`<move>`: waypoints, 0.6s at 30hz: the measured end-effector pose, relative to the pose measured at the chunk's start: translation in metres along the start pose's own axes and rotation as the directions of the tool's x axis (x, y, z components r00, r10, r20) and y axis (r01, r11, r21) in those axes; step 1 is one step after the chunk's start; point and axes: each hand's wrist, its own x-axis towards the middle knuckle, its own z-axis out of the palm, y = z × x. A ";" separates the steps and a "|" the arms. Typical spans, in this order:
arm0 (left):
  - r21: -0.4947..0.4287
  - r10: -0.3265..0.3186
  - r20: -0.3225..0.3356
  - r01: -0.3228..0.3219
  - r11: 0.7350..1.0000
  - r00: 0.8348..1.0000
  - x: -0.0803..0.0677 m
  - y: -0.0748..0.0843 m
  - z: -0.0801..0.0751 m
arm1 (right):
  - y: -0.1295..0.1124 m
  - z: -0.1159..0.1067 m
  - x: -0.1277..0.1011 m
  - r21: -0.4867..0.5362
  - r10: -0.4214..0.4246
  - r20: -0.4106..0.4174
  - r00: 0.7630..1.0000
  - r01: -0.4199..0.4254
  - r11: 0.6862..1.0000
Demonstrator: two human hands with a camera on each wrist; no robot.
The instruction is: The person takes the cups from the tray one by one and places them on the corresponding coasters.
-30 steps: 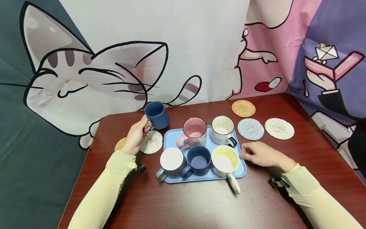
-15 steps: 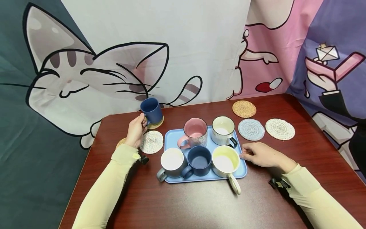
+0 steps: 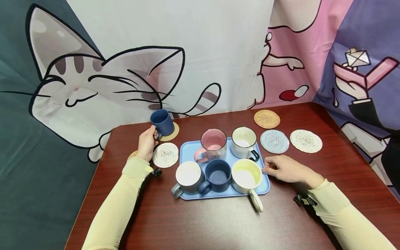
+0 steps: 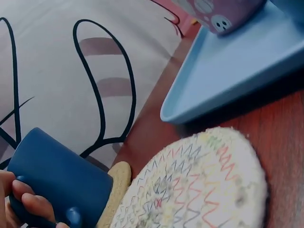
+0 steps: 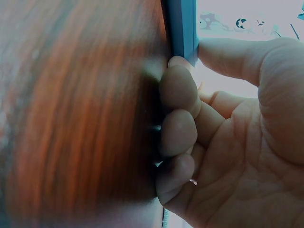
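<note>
Plainly, left hand [image 3: 146, 143] grips matte navy mug [image 3: 161, 122], tilted.

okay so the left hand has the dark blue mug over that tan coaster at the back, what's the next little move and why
Probably lower the dark blue mug flat onto the tan coaster and let go. The left hand grips its handle, and the left wrist view shows the mug tilted, its base edge at the coaster. The right hand pinches the blue tray by its edge.

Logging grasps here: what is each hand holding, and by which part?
Left hand grips the dark blue mug by its handle; right hand pinches the blue tray at its right edge.
</note>
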 end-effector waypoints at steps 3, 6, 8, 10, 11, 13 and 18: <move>0.084 0.017 -0.012 -0.016 0.996 1.000 0.000 0.000 -0.001 | -0.001 0.000 -0.001 0.000 0.003 0.000 1.000 -0.003 1.000; 0.131 0.034 -0.025 -0.031 0.991 0.999 -0.002 0.001 -0.002 | -0.001 0.000 -0.001 -0.002 0.004 0.000 1.000 -0.004 1.000; 0.138 0.057 -0.049 -0.050 0.989 0.997 -0.005 0.001 -0.003 | 0.000 0.000 -0.001 -0.004 0.002 -0.002 1.000 -0.002 1.000; 0.122 0.090 -0.089 -0.079 0.989 0.992 -0.008 0.000 -0.004 | 0.000 0.000 0.000 -0.004 0.000 -0.002 1.000 0.000 1.000; 0.106 0.110 -0.115 -0.098 0.990 0.987 -0.010 -0.001 -0.004 | 0.000 0.000 0.000 -0.004 -0.002 -0.003 1.000 0.002 1.000; 0.061 0.146 -0.165 -0.138 0.989 0.975 -0.014 -0.002 -0.005 | 0.000 0.001 -0.001 -0.006 -0.006 -0.005 1.000 0.006 1.000; -0.068 0.244 -0.262 -0.270 0.960 0.934 -0.025 -0.004 -0.006 | 0.001 0.002 0.000 -0.008 -0.012 -0.007 1.000 0.012 1.000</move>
